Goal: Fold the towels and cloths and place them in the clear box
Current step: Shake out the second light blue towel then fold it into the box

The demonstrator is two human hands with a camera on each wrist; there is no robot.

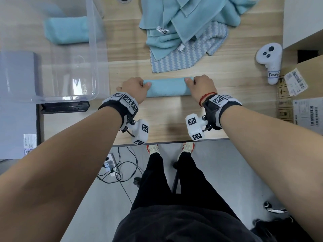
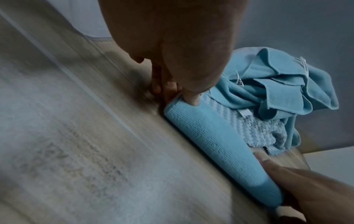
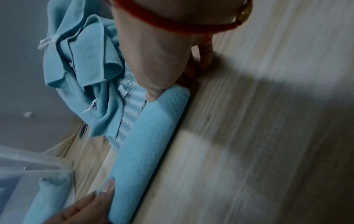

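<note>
Both hands (image 1: 134,88) (image 1: 202,87) curled, pinching

Bare table (image 1: 167,117) lies open near the edge; the clear box (image 1: 94,49) blocks the left, the cloth pile (image 1: 183,28) the far side

A light blue towel (image 1: 167,87), folded into a long narrow strip, lies crosswise on the table (image 1: 174,116) near its front edge. Beyond it sits a loose heap of blue cloths (image 1: 183,23) over a zigzag-patterned cloth (image 1: 183,58). The clear box (image 1: 70,67), at the left, holds one folded blue towel (image 1: 67,30).
</note>
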